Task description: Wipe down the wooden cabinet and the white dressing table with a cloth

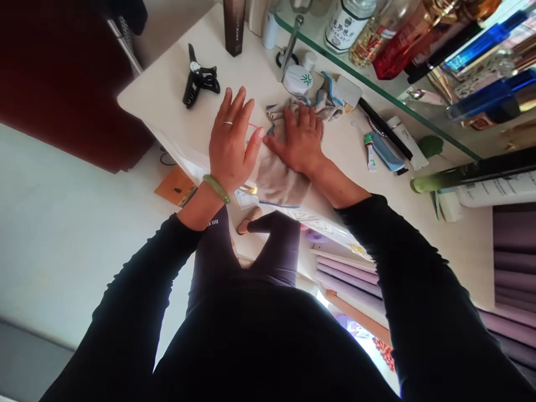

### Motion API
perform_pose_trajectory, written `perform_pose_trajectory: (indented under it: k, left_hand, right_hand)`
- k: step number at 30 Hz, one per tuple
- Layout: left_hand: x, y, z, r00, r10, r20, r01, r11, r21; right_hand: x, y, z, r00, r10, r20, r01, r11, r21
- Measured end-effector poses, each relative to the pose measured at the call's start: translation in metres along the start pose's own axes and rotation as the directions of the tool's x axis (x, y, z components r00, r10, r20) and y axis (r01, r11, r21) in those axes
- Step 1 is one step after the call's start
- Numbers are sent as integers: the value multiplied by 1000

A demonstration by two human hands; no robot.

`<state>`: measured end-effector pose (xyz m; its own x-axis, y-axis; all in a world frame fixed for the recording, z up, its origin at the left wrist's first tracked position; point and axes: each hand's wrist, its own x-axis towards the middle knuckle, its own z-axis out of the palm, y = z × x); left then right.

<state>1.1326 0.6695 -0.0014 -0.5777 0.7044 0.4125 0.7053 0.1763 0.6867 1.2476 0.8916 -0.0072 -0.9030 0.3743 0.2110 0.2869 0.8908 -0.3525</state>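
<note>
My right hand (302, 138) lies palm down on a crumpled grey-beige cloth (285, 184) with blue edging, its fingers slightly bent and apart. The near part of that cloth hangs at the table's front edge, and its far part is bunched up past my fingertips. Just left of it, my left hand (231, 139) is open, palm down, fingers stretched out, with nothing visible in it. Its thumb tip comes close to my right thumb. A thin red strand (252, 125) shows between the left forefinger and thumb. Whether the left palm touches the white tabletop (163, 84) is hidden.
Beyond my left hand lies a black hair claw clip (196, 78). A dark upright box (234, 28) and a round white container (297, 79) stand farther back. At right are a small tube (369, 152) and a glass shelf (377, 78) crowded with bottles.
</note>
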Motion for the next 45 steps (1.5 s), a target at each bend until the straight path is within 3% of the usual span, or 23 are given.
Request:
perform_pose_trajectory:
  k: [3, 8, 10, 12, 16, 19, 22, 27, 33, 38, 41, 45]
  left_hand:
    - [5, -17, 8, 1000, 15, 26, -15, 1000, 0]
    - [6, -21, 10, 995, 63, 71, -65, 997, 29]
    - [22, -19, 10, 991, 69, 115, -68, 998, -15]
    - [53, -15, 18, 979, 97, 181, -91, 995, -43]
    - [139, 1, 57, 937, 175, 303, -187, 982, 10]
    - [191, 11, 91, 927, 156, 341, -228, 957, 181]
    - [212, 14, 114, 919, 148, 364, -253, 933, 258]
    - [212, 7, 135, 936, 78, 344, -159, 964, 212]
    - [213, 6, 144, 953, 5, 303, 9, 999, -45]
    - [214, 17, 145, 952, -50, 301, 11, 991, 131]
    - [209, 20, 134, 951, -26, 307, -3, 996, 92]
    - [173, 17, 91, 959, 13, 284, -70, 979, 191]
  right_hand:
    - [-6, 0, -3, 996, -87, 32, 89, 995, -48]
    - [-93, 18, -65, 984, -169, 59, 170, 985, -7]
    - [-125, 28, -86, 986, -160, 57, 158, 987, 32]
    - [-140, 36, -95, 996, -84, 30, 81, 994, 67]
    - [-117, 41, -81, 993, 59, -102, -62, 998, -24]
    - [-83, 40, -61, 1000, -27, -12, 25, 990, -137]
    - [-63, 45, -52, 996, -70, 51, 78, 982, -171]
    - [-51, 58, -50, 999, -32, 10, 33, 976, -216]
    - [-39, 63, -38, 996, 23, -89, -43, 974, -223]
    - [-39, 61, -36, 988, -2, -153, -20, 989, -144]
    - [-40, 59, -36, 984, -9, -177, -7, 996, -90]
    - [-40, 61, -37, 979, -14, -201, 1, 998, -67]
